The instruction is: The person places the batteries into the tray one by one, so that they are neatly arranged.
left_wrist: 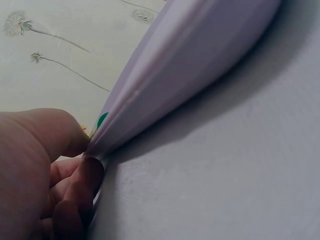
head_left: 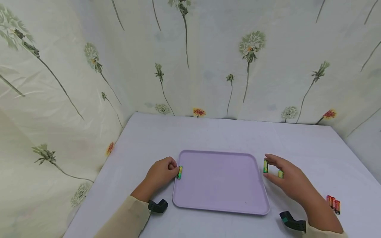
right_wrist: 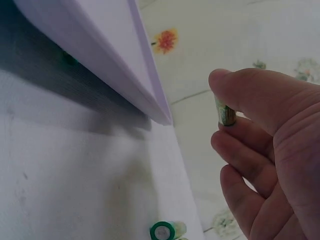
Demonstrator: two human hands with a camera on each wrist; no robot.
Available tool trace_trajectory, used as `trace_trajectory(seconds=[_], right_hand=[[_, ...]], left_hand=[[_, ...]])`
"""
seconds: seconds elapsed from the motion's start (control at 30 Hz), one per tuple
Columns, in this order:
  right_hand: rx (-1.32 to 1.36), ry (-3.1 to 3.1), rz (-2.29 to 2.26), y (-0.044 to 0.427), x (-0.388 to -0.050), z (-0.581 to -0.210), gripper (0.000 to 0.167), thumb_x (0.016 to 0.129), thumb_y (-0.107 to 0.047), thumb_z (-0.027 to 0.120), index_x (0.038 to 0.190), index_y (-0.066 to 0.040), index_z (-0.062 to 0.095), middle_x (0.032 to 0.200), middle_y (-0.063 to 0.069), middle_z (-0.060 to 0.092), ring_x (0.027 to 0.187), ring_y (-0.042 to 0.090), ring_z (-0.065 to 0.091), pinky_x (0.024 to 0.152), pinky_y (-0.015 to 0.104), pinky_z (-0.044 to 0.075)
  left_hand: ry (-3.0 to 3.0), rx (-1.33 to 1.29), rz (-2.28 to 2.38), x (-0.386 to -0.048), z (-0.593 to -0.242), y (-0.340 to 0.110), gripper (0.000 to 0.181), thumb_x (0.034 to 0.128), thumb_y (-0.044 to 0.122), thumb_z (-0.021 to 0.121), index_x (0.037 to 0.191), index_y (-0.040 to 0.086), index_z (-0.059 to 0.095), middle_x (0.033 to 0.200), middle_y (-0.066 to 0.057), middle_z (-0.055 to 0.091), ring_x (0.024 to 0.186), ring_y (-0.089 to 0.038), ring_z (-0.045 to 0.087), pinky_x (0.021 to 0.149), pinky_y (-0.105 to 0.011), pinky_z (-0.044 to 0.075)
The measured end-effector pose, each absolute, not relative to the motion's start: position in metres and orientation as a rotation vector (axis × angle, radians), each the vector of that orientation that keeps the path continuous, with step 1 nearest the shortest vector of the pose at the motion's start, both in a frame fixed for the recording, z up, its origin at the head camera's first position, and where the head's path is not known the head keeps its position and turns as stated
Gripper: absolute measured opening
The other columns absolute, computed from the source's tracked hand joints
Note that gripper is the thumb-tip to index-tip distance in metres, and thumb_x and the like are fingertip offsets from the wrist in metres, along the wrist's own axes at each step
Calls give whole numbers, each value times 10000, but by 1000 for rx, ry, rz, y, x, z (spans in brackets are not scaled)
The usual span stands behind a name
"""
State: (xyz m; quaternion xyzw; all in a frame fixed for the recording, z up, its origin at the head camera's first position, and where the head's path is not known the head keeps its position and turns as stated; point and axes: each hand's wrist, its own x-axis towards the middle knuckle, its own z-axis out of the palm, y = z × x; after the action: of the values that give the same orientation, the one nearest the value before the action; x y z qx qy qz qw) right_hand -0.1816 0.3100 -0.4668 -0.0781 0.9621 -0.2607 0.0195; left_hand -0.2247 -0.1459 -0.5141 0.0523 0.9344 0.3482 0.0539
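Note:
A lilac tray [head_left: 220,183] lies on the table. At its left rim, my left hand [head_left: 161,172] pinches the edge, thumb over the rim and fingers curled below it in the left wrist view. One green battery [head_left: 180,172] lies just inside that rim, beside the thumb. To the right of the tray, my right hand [head_left: 287,175] holds a second green battery [head_left: 266,166] between thumb and fingers, above the table. Another green battery [right_wrist: 163,230] stands on the table below that hand, partly hidden by it in the head view.
Three red batteries [head_left: 333,204] stand close together on the table [head_left: 315,155], right of my right forearm. Flower-printed cloth [head_left: 208,66] hangs behind the table and along its left side. Each wrist wears a black device, one of them the left strap [head_left: 158,206].

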Motion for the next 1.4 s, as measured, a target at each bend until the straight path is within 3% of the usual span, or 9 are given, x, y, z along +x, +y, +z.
trace_trajectory(seconds=[0.77, 1.13, 1.4], right_hand=[[-336, 2954, -866, 286, -187, -466, 731, 963, -278, 764, 1582, -102, 420, 1516, 163, 574, 1416, 480, 485, 1099, 698, 370], [-376, 2964, -884, 277, -188, -462, 724, 970, -353, 758, 1579, -131, 435, 1513, 131, 584, 1410, 458, 502, 1094, 682, 387], [-391, 2967, -881, 268, -192, -464, 694, 964, -275, 769, 1562, -114, 455, 1493, 121, 603, 1409, 435, 512, 1110, 637, 409]], left_hand=[[2829, 153, 1063, -223, -513, -147, 121, 980, 313, 707, 975, 203, 658, 805, 86, 641, 753, -133, 572, 707, -324, 460], [2817, 165, 1082, -224, -512, -144, 120, 980, 303, 708, 961, 199, 652, 798, 82, 640, 747, -131, 570, 701, -322, 456], [2813, 176, 1094, -224, -512, -146, 115, 981, 303, 704, 962, 202, 653, 797, 91, 643, 746, -126, 573, 702, -321, 457]])
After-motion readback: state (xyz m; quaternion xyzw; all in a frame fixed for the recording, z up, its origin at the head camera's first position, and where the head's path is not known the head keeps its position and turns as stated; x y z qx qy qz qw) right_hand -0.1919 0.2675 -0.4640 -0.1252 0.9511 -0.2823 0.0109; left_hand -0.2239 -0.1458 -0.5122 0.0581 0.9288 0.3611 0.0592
